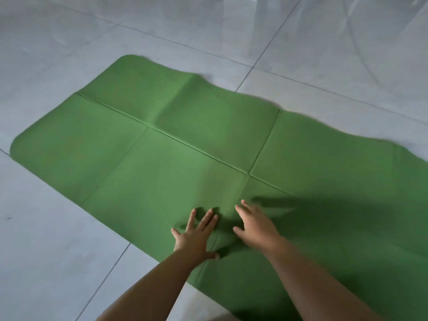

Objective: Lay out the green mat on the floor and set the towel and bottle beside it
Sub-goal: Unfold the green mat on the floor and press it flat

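I get a single view, from the head camera: wide-angle, facing forward and down onto the floor [58, 228], near enough that the green mat [185, 147] fills mid-frame.

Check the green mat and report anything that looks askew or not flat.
The green mat is unfolded but not flat: its far edge ripples and seems to lift off the tile floor, fold creases cross it, and a small wrinkle sits between the left hand and right hand.
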The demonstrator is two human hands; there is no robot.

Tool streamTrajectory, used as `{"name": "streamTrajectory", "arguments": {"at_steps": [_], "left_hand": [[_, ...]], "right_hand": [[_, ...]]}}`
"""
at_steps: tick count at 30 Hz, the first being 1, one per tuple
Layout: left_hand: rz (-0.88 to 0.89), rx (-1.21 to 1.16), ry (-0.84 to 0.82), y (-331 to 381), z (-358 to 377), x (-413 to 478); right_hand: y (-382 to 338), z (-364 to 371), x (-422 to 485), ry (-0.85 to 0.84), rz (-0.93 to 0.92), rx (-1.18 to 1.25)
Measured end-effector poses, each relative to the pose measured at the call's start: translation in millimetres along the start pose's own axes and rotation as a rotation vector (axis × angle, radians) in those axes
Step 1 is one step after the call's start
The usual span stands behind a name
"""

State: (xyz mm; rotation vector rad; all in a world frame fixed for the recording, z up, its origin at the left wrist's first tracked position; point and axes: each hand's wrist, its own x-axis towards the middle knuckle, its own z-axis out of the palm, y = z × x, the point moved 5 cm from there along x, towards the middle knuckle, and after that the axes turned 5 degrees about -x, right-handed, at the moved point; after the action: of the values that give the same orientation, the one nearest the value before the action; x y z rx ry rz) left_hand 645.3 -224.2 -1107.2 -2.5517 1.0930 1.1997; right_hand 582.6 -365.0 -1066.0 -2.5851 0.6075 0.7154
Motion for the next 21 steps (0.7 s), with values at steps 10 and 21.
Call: {"name": "streamTrajectory", "arguments": {"at_steps": [10,21], "left_hand": [[-0.440,-0.496,0.143,-145.3,-106.5,49.5],[-1.019,-1.154,0.523,-248.3,-184.4,126.5]], "right_hand": [[-68.9,-46.2,99.1,-0.059,-0.156,-0.034],[-194.0,-113.8,254.8,0.007,-0.456,-0.015]]}}
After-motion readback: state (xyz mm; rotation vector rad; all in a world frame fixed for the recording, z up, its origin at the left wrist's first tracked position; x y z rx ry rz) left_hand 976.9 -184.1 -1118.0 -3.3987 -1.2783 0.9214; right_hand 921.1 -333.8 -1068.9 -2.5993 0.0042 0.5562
